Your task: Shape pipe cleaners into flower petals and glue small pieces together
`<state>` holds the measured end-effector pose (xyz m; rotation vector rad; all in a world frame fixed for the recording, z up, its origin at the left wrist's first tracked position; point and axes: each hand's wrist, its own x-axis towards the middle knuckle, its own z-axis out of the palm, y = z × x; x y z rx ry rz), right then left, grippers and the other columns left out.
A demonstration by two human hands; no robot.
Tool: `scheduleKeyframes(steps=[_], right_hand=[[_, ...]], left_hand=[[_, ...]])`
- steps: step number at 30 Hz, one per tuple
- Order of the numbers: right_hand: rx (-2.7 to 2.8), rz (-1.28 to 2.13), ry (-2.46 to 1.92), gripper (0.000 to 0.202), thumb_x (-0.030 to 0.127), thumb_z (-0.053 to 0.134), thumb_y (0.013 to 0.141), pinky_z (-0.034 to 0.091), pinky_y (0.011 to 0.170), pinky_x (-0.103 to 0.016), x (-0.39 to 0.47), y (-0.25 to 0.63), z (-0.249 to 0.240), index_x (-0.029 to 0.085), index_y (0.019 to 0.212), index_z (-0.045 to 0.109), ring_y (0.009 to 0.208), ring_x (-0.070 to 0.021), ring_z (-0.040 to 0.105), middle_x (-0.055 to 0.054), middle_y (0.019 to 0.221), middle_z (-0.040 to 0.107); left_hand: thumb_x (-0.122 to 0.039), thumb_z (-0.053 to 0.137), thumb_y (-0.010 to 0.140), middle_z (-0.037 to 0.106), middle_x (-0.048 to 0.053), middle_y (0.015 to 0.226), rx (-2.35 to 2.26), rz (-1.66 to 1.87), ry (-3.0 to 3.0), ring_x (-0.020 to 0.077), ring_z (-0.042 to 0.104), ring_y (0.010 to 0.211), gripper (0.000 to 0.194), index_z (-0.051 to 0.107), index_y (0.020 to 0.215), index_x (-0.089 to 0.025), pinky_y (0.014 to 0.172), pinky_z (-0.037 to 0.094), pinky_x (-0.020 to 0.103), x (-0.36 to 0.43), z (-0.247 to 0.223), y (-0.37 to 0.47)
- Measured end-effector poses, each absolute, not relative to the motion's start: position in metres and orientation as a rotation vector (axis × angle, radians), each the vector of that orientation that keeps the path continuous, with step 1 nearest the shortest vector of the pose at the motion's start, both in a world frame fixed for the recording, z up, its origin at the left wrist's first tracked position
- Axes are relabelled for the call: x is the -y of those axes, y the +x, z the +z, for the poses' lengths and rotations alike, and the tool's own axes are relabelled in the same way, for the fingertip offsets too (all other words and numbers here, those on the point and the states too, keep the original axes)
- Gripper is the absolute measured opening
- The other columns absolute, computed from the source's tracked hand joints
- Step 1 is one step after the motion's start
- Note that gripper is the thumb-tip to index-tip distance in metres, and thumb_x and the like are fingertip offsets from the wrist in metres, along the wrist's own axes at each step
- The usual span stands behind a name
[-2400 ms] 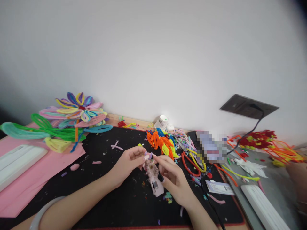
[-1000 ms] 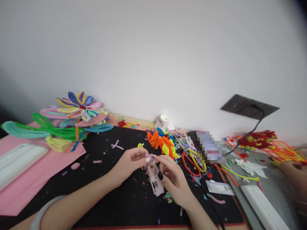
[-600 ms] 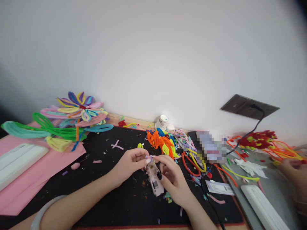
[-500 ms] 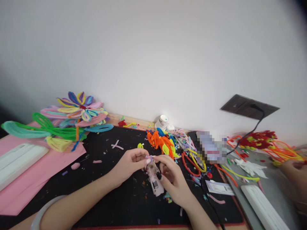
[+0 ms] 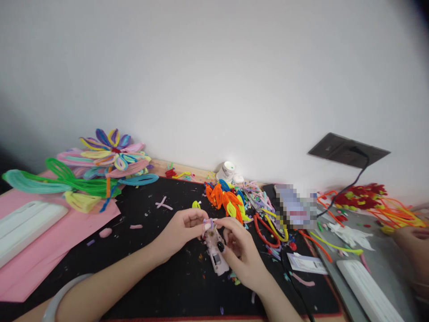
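Both hands meet over the black mat around a small, pale pink, elongated object with a bumpy upper part and a dark little window; its exact kind I cannot make out. My left hand pinches a small lilac piece at the object's top end between thumb and fingertips. From the right, my right hand closes around the pink object, its dark-nailed thumb lying along the side and its index fingertip touching the top near the lilac piece. Fingers partly hide the upper part.
Orange pipe cleaner loops and offcuts lie beyond my hands, beside a white cup. A pipe cleaner flower stands at left above pink paper. A phone and black cable lie right; another person's hand is far right.
Almost nothing differs. My right thumb has shifted slightly on the pink object, while my left hand keeps its pinch. The other person's hand at far right has moved a little.
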<state>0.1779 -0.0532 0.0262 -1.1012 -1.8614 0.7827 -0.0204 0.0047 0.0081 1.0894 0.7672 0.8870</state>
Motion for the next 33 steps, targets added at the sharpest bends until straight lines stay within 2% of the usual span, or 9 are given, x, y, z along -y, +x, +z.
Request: scheduleKeyframes(steps=[33], right_hand=[[1.888,0.766,-1.057,0.049,0.010,0.057,0.086,0.043,0.066,-0.029,0.0526,0.1784,0.0267,0.027,0.132,0.064,0.074,-0.0173,0.052,-0.006,0.107,0.062]], left_hand=[[-0.045,0.086,0.072,0.063,-0.001,0.068,-0.773,0.861,1.110,0.0125,0.054,0.064,0.038,0.066,0.078,-0.014,0.062,0.043,0.025,-0.0044,0.0106,-0.0199]])
